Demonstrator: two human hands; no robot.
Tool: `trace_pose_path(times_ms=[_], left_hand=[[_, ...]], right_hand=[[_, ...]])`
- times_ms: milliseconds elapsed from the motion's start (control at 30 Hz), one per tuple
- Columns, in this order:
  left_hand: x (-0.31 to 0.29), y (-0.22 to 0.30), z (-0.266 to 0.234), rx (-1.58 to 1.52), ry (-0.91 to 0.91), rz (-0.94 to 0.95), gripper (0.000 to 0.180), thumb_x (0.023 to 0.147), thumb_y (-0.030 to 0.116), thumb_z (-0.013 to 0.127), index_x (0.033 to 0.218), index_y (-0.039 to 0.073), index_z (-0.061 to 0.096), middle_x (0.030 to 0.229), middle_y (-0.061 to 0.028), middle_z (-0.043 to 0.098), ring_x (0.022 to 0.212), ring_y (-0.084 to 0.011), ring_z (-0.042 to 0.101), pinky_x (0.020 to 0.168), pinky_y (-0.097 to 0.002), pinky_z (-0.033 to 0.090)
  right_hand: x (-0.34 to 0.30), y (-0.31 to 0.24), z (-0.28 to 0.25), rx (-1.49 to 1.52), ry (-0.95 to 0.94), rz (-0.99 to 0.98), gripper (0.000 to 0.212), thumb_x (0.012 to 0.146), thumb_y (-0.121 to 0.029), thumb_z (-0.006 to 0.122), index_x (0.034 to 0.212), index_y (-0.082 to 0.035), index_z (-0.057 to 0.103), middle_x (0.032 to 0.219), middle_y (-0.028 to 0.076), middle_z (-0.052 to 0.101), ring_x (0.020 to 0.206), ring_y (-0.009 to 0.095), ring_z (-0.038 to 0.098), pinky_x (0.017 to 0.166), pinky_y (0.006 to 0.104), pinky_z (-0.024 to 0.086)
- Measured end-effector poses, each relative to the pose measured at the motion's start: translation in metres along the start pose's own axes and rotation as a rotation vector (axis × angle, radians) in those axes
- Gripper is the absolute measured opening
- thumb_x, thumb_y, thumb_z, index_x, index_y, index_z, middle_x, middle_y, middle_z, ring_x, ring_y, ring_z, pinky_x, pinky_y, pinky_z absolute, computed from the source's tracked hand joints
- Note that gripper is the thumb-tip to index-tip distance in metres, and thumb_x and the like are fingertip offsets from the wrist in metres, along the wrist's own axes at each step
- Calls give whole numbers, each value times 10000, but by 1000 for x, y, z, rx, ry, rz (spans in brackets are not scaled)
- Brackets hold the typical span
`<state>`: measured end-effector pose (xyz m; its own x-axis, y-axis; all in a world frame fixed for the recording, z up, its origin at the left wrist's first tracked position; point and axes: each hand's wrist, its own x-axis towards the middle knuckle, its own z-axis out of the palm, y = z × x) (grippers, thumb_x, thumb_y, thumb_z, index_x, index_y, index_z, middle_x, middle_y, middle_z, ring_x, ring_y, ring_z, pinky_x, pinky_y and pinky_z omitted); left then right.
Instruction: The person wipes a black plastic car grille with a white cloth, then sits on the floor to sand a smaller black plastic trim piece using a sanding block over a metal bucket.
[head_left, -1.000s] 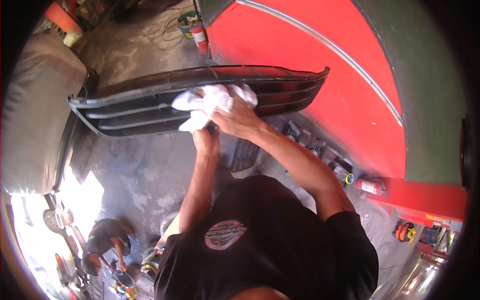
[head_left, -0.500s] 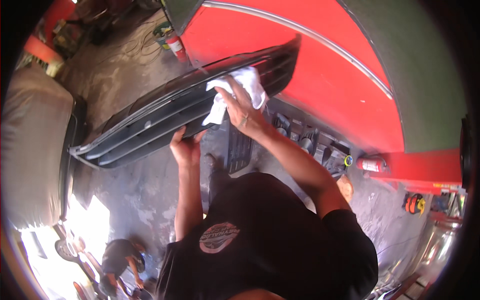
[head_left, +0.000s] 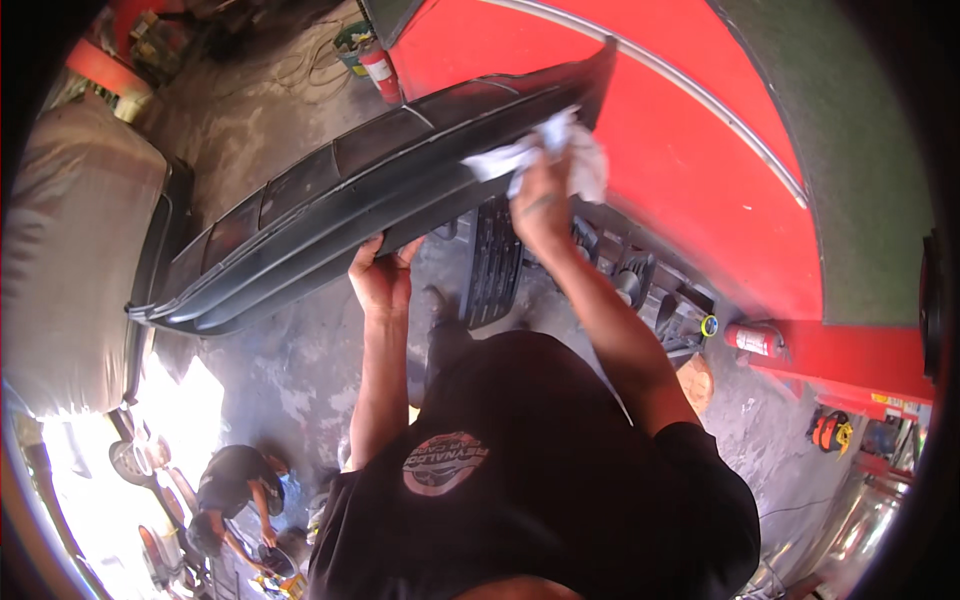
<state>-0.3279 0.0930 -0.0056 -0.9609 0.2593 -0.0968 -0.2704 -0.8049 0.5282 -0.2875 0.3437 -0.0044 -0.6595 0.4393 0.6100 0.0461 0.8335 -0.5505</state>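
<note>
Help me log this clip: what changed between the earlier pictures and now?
The right hand has carried the white cloth toward the right end of the black slatted grille. That end has swung up the picture, the left end down. Nothing was grasped or released; the left hand still supports the lower edge.

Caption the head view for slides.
Left grip supports a black panel; right grip holds a white cloth near its right end.

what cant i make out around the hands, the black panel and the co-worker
All in the head view:
1) right hand: fingertips, motion-blurred and partly covered by the white cloth
2) black panel: the patch behind that cloth
3) left hand: some fingers, hidden by the panel's lower edge
4) co-worker: exact hand grip, too small
</note>
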Motion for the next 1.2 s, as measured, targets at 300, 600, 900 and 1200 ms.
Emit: trace_pose_path(times_ms=[300,600,900,1200], left_hand=[[-6,4,6,68,67,39,385,934,127,615,1300,7,623,1309,-163,662,1188,-357,678,851,-534,677],[-13,4,23,18,118,5,356,987,156,579,1283,-33,636,1312,-181,674,1202,-354,668,992,-528,599],[-15,18,19,-46,98,0,469,932,87,581,1384,-32,557,1376,-231,618,1198,-449,664,846,-581,680],[-10,1,24,-34,57,-52,408,918,101,637,1306,-25,617,1287,-193,679,1188,-387,671,890,-556,654]], right_hand=[[8,5,-20,14,-133,-573,430,872,-35,658,1300,-77,673,1286,178,636,1288,368,564,1066,513,443],[-4,-43,-35,346,-2,-243,337,881,-8,629,1214,-46,599,1148,167,648,1200,398,604,1016,491,492],[11,54,-25,-94,-66,-529,286,868,-59,679,1146,-71,743,1284,140,644,1215,375,599,1067,532,468],[-23,-54,-18,38,-109,-600,406,778,-13,688,1179,-52,741,1119,124,650,1063,354,617,880,487,537]])
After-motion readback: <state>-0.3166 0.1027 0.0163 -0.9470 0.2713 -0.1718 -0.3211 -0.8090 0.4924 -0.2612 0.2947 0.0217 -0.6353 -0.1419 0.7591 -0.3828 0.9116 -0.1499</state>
